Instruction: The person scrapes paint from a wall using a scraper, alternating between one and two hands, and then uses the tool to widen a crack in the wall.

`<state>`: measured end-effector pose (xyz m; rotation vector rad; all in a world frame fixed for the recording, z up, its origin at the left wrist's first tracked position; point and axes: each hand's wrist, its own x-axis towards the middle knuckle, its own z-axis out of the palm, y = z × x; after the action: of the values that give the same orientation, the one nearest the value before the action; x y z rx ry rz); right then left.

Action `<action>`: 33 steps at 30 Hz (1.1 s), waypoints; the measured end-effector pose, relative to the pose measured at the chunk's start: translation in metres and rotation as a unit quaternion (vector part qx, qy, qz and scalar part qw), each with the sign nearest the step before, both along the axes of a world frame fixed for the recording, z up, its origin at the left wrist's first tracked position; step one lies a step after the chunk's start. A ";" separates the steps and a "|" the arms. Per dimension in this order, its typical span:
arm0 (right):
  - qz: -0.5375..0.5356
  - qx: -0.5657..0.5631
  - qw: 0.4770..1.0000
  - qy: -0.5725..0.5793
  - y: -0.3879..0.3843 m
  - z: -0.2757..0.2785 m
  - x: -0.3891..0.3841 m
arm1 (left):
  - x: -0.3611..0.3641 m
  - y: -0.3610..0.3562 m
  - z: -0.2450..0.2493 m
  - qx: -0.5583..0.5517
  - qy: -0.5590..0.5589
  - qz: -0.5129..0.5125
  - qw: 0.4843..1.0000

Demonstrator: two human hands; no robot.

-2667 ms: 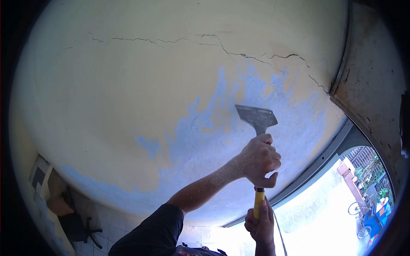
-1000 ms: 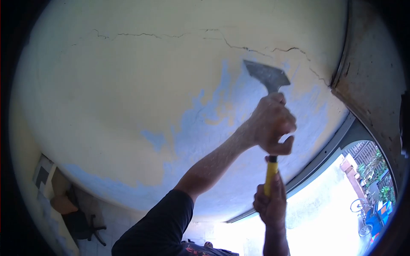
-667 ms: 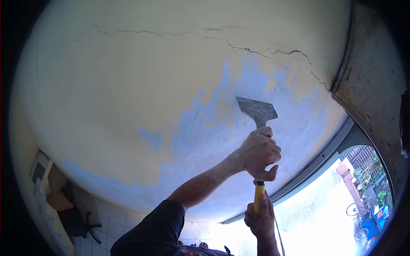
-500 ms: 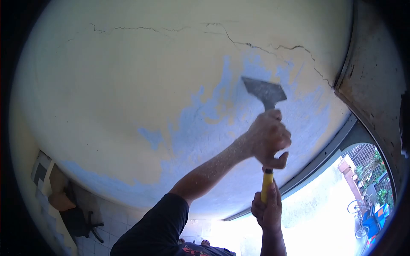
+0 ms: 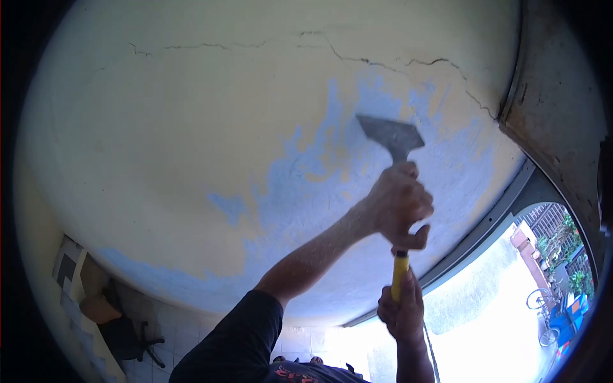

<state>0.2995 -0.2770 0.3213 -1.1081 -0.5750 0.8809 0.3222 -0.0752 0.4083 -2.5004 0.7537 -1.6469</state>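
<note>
A long scraper with a broad, dusty metal blade lies against the wall, over a bluish patch where the cream paint is gone. High on its shaft, just below the blade, my left hand is closed around it, the forearm reaching up from the lower left. Lower down, my right hand wraps the yellow handle. White dust specks cover my left forearm. Whether the blade's edge touches the wall is hard to tell.
Cracks run across the wall above the blue patch. A dark frame borders the wall on the right, with a bright opening beyond it. Outside stands a bicycle beside blue items. An office chair is at the lower left.
The whole view has shifted slightly. Both hands keep their hold on the scraper, and the blade stays at nearly the same spot on the wall.
</note>
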 end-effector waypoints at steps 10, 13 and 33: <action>-0.016 -0.009 0.991 -0.133 -0.029 -0.040 -0.001 | -0.017 -0.023 -0.026 0.015 -0.058 0.011 0.998; 0.005 -0.016 1.000 0.002 -0.028 -0.055 -0.027 | -0.033 -0.021 -0.066 -0.034 0.016 -0.021 0.999; 0.052 0.092 0.989 -0.106 0.016 0.030 0.002 | -0.015 0.014 0.044 0.032 -0.045 0.005 0.998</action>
<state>0.3016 -0.2614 0.3518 -1.0166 -0.8801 0.7868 0.3068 -0.0611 0.4526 -2.3666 0.7704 -1.6908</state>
